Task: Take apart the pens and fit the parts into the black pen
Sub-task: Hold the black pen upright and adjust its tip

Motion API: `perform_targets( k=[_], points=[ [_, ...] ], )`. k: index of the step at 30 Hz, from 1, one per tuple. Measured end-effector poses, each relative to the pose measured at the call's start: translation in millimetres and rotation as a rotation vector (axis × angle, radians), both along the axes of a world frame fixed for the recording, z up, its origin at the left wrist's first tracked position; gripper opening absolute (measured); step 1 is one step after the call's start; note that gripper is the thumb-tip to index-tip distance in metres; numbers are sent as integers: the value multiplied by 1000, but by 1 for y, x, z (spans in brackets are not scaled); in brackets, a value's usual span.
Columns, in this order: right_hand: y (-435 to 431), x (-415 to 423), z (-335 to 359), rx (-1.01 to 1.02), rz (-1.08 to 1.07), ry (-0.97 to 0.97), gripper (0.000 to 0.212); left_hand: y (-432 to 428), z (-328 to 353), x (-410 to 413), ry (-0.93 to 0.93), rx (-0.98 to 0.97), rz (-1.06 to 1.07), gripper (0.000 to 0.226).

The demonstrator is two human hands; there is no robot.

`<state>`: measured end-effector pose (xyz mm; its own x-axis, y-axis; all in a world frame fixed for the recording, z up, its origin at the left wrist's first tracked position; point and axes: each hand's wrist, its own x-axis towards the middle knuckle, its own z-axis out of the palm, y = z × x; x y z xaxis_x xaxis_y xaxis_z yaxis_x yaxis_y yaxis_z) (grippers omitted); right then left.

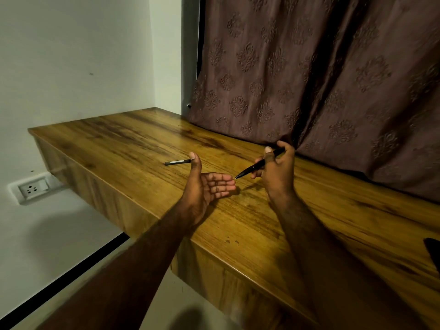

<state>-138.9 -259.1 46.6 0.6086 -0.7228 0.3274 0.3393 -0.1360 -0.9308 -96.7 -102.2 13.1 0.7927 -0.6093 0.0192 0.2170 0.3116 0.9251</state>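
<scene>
Nearest, two bare forearms reach over the edge of a glossy wood-grain desk [142, 136], and the left hand [204, 186] floats palm-up with its fingers loosely spread and its thumb raised, holding nothing. Just beside its fingertips is the metal tip of a slim black pen [259, 165], which the right hand [276, 170] pinches mid-barrel between thumb and curled fingers, angled down toward the left palm. Farther back a second, grey pen [177, 162] lies flat on the desk behind the left thumb, and a brown embossed curtain [309, 67] hangs beyond.
</scene>
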Motion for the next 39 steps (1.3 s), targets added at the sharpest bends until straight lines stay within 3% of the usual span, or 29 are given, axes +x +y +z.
perform_targets(
  k=[8,27,39],
  points=[
    [16,0,-4,-13,77,-23,41,2,1,-3,11,-44,-18,106],
    [18,-1,-7,67,31,-92,37,3,0,-1,9,-65,-13,106],
    [17,0,-3,-18,5,-91,35,3,3,-3,0,-61,-5,106]
  ],
)
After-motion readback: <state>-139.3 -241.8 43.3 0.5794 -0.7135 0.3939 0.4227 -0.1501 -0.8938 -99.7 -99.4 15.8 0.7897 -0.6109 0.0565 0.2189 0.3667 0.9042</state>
